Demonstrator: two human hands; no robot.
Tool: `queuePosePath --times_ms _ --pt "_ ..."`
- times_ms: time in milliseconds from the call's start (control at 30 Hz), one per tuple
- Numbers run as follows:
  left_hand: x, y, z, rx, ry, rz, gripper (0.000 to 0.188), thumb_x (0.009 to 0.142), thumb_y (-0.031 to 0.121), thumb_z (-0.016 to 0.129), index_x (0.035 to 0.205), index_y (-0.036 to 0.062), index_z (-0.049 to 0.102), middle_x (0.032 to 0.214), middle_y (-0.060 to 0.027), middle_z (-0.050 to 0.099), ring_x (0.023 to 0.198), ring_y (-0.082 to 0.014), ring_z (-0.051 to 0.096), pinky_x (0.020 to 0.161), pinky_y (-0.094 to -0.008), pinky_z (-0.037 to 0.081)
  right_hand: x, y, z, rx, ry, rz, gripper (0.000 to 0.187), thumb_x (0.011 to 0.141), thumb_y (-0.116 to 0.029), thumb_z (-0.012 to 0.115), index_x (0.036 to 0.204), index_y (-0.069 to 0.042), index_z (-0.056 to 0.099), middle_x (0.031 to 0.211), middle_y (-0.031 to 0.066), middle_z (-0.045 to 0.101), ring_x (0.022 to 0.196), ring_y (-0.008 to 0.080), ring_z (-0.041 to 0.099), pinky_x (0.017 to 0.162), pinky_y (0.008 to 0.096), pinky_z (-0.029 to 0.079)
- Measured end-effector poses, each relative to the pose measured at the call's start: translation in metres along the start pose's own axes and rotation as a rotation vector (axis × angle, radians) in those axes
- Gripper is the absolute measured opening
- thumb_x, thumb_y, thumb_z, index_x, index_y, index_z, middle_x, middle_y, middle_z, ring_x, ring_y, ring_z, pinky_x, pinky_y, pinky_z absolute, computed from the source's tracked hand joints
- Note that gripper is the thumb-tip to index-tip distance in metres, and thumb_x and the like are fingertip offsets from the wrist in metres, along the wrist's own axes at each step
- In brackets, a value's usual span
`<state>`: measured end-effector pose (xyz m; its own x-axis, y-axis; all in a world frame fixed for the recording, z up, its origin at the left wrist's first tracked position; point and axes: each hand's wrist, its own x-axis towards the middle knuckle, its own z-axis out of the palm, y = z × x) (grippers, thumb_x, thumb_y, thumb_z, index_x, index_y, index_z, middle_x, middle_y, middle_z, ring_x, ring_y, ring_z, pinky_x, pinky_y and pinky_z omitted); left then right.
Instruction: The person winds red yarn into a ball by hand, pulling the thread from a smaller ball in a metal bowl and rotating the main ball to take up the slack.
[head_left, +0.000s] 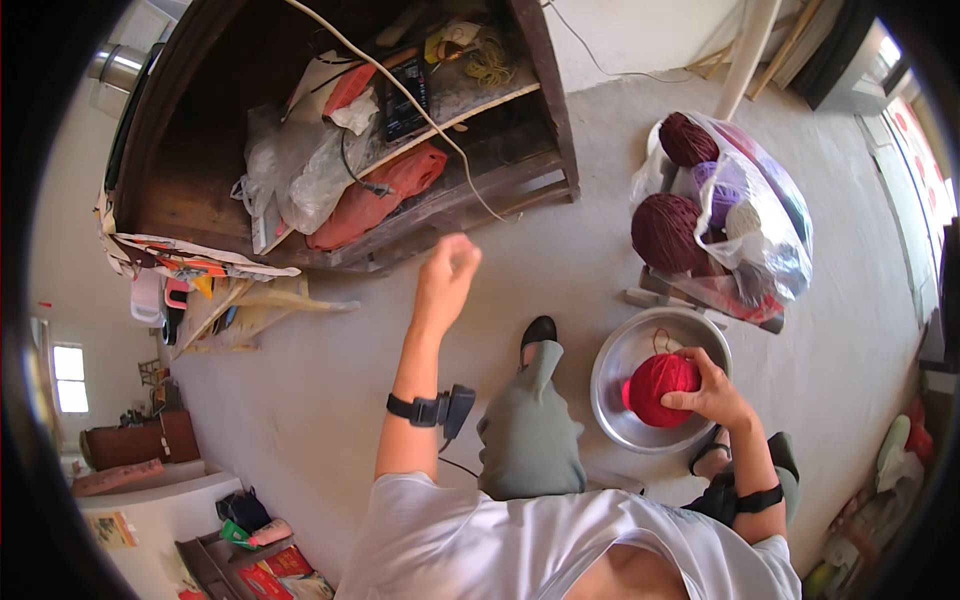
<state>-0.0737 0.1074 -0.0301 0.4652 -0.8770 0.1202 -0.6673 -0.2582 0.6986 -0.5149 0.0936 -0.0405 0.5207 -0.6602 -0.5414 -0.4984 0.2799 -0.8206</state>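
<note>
My right hand (712, 392) grips a red ball of yarn (657, 386) inside a round metal bowl (622, 360) on the concrete floor. My left hand (447, 274) is raised above the floor in a loose fist; whether a strand of yarn runs through it cannot be seen. Both wrists carry black straps. My leg in grey-green trousers and a black shoe (538, 330) lies between the two arms.
A clear plastic bag (762, 222) of maroon, purple and pale yarn balls rests behind the bowl. A dark wooden cabinet (548, 90) on its side holds plastic bags, cords and clutter. A white cable (420, 105) crosses it. Boxes lie at lower left.
</note>
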Motion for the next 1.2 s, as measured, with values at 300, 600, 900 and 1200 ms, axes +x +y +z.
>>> queuePosePath --times_ms 300,600,900,1200 --pt "-0.07 0.16 -0.014 -0.457 -0.751 0.131 0.035 0.099 0.016 0.059 0.128 -0.0028 0.054 0.123 -0.0109 0.065 0.114 -0.0148 0.059 0.099 -0.0296 0.046 -0.085 -0.013 -0.021 0.652 0.046 -0.177 0.086 0.071 -0.04 0.085 0.137 -0.002 0.046 0.124 0.0081 0.059 0.115 0.0178 0.055 0.104 0.0339 0.042" --pt "-0.115 0.278 0.059 -0.694 -0.984 0.303 0.038 0.1 0.03 0.058 0.125 0.002 0.06 0.116 -0.0059 0.065 0.107 -0.0116 0.059 0.09 -0.027 0.047 -0.137 -0.029 -0.051 0.594 0.052 -0.358 0.094 0.065 -0.046 0.084 0.139 -0.001 0.046 0.128 0.0102 0.058 0.119 0.0193 0.055 0.106 0.0343 0.039" --pt "-0.159 0.259 0.169 -1.006 -1.381 -0.142 0.066 0.105 0.051 0.033 0.132 -0.0048 0.053 0.128 -0.0117 0.06 0.119 -0.0202 0.056 0.107 -0.0323 0.04 -0.145 0.018 -0.065 0.633 0.055 -0.398 0.087 0.067 -0.047 0.081 0.136 -0.002 0.052 0.134 0.011 0.055 0.123 0.0221 0.052 0.109 0.0369 0.037" --pt "-0.148 0.25 0.169 -0.664 -1.549 0.059 0.062 0.103 0.053 0.039 0.126 -0.0016 0.059 0.109 -0.0058 0.059 0.1 -0.0122 0.052 0.09 -0.0277 0.04 -0.149 0.019 -0.069 0.604 -0.139 -0.337 0.107 0.056 -0.043 0.092 0.139 0.005 0.045 0.135 0.0149 0.053 0.125 0.023 0.053 0.108 0.0357 0.038"
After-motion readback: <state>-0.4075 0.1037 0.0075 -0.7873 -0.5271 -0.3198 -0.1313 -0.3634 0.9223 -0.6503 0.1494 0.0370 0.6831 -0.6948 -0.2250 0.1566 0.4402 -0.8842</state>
